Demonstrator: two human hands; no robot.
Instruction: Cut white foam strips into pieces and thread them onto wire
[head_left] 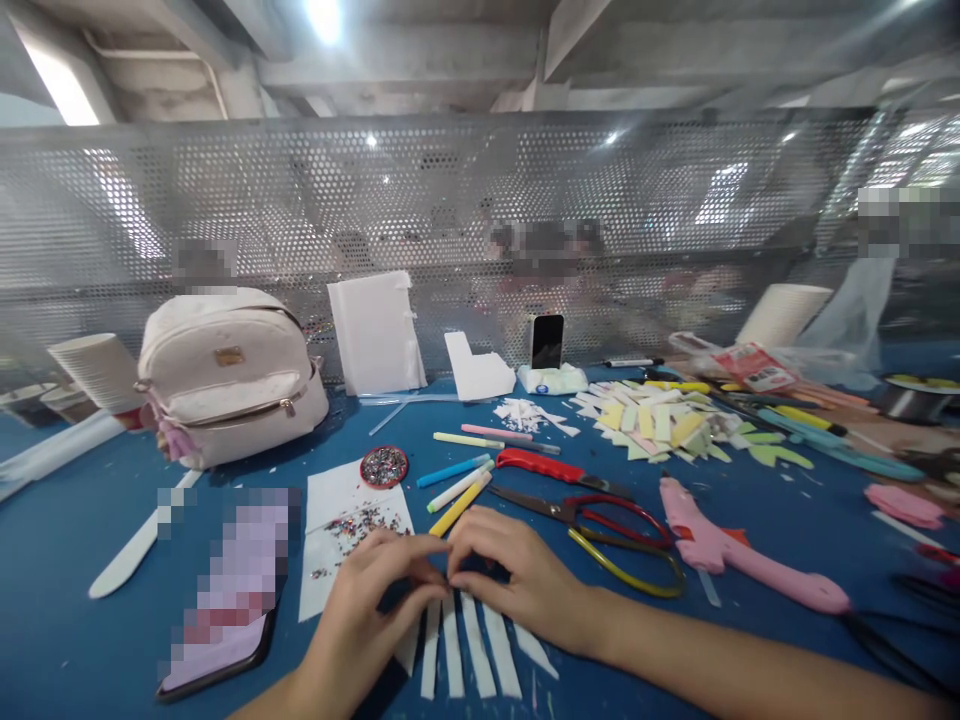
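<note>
My left hand (379, 600) and my right hand (517, 575) meet at the front middle of the table, thumbs and fingertips pinched close together. What sits between the fingertips is too small to make out. Under and just in front of them lie several white strips (451, 655), side by side with their upper ends hidden by my fingers. A white paper sheet (319, 540) with tiny dark and coloured bits scattered on it lies beyond my left hand. A round red-rimmed dish (385, 467) full of similar bits stands on its far edge.
Scissors (577, 510), a red-handled knife (544, 465), several marker pens (454, 470) and a pink glue gun (742, 560) lie beyond and right of my hands. A phone (232, 590) lies left. Farther back are paper scraps (652, 415), a white backpack (229, 370) and a standing phone (547, 342).
</note>
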